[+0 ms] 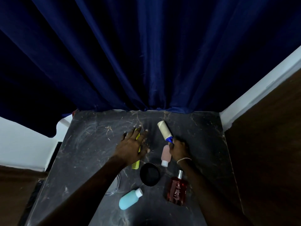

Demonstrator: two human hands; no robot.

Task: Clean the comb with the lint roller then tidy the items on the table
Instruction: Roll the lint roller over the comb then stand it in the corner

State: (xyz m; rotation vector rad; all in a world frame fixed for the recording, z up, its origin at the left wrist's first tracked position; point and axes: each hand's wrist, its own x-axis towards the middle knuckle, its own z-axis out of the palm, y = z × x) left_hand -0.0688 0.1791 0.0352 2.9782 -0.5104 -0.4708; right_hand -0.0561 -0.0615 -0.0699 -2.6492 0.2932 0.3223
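Head view: yellow comb (136,164) under the left hand (132,145), lint roller (163,130) in the right hand (179,149).
The comb lies flat on the dark marble table (91,136), and the left hand rests on it with straight, spread fingers. Right of the comb, the right hand's fingers curl round the roller's blue handle. Nearer than the comb lie 4 items: pink bottle (165,154), black jar (150,174), red perfume bottle (176,189), blue bottle (129,199).

left hand (132,144) flat, fingers (131,135) spread, right hand (178,148) gripping lint roller (163,130) handle, both arms extended
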